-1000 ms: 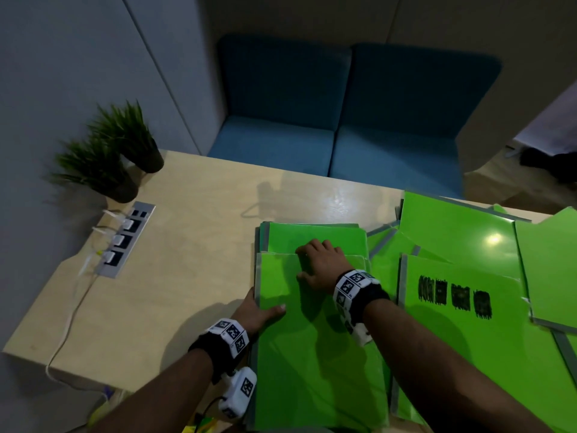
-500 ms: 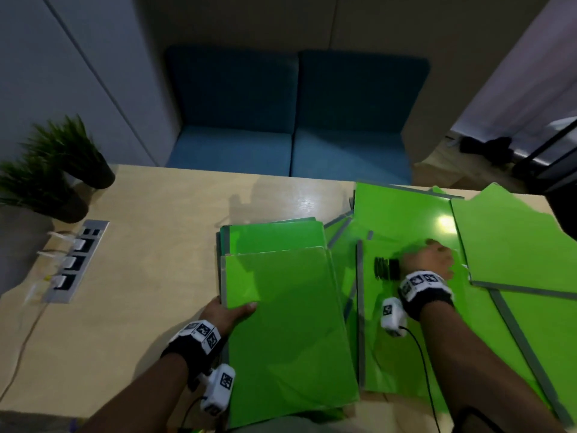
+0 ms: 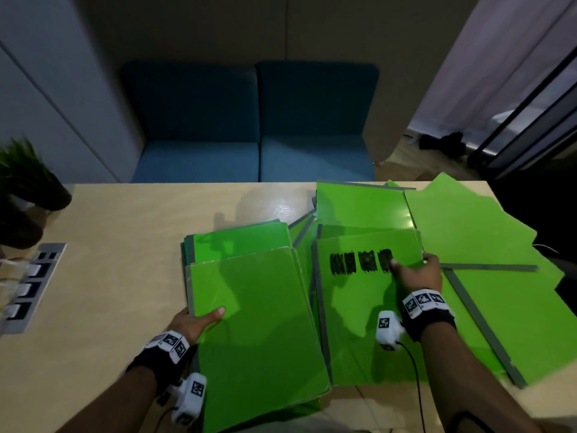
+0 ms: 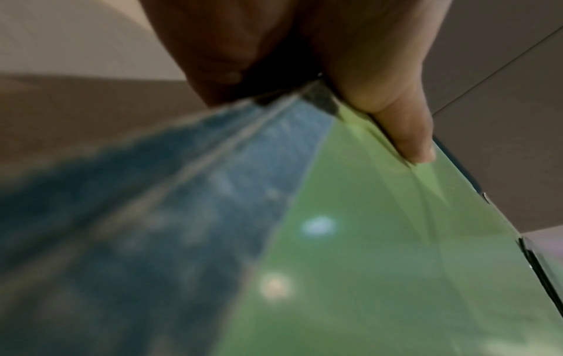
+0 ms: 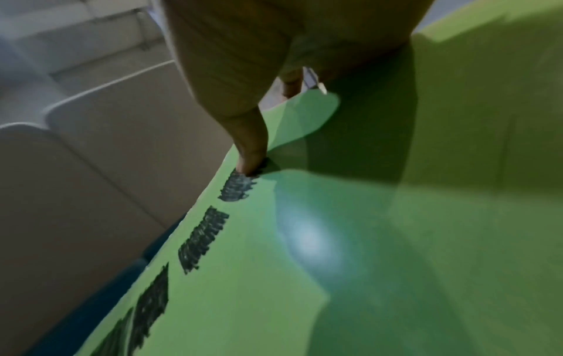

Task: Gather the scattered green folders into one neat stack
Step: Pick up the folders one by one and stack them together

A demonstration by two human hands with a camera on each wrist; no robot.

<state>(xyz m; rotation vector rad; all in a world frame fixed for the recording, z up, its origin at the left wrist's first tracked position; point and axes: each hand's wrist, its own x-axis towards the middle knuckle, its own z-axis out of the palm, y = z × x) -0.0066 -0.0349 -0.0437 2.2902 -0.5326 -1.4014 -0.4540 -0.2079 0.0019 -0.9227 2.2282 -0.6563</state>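
**Right hand shifts from the stack to a loose folder**

Now, from the left: two potted plants [image 3: 22, 189] and a socket strip [image 3: 28, 289] sit at the table's [image 3: 125, 245] left edge. The left hand [image 3: 193, 323] grips the left edge of the stack [image 3: 249, 323] exactly as it did a second ago, thumb flat on the top cover and fingers hidden under the edge.

A second ago the right hand [image 3: 420, 278] lay flat on that stack. It has since crossed over to the marked folder [image 3: 359, 307] just beside it, and now pinches that folder's far right corner, thumb on top by the black scribbles, fingers curled beneath. The corner looks slightly lifted, so I judge this folder is next to be added.

The folders are glossy bright green with grey spines. The stack's top sheets are not yet squared. More loose folders [image 3: 468, 245] overlap in a fan toward the table's right edge, so much gathering remains.
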